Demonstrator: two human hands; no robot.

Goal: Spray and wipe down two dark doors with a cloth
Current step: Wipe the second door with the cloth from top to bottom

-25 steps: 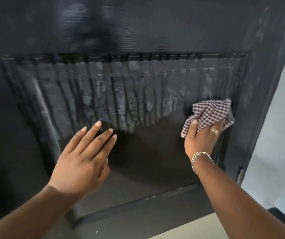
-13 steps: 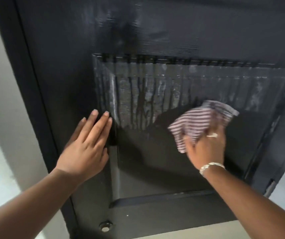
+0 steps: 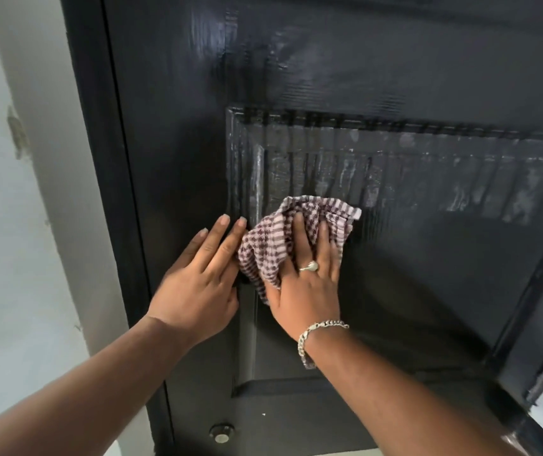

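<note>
- Dark painted panelled door (image 3: 428,291) fills the centre and right of the frame, with pale wet streaks running down the upper part of its recessed panel
- Left forearm reaches up from the lower left of the frame; the left hand (image 3: 197,284) lies flat on the door at the left edge of the panel, fingers straight and close together, holding nothing
- Right forearm comes up from the lower right, a silver chain bracelet (image 3: 316,337) on its wrist
- Right hand (image 3: 306,284), with a silver ring (image 3: 309,266) on one finger, presses a crumpled purple-and-white checked cloth (image 3: 270,248) against the panel at frame centre, fingers spread and slightly bent over the fabric
- Cloth touches the left hand's fingertips and sits just below the streaks
- Pale grey wall (image 3: 16,225) fills the left edge of the frame
</note>
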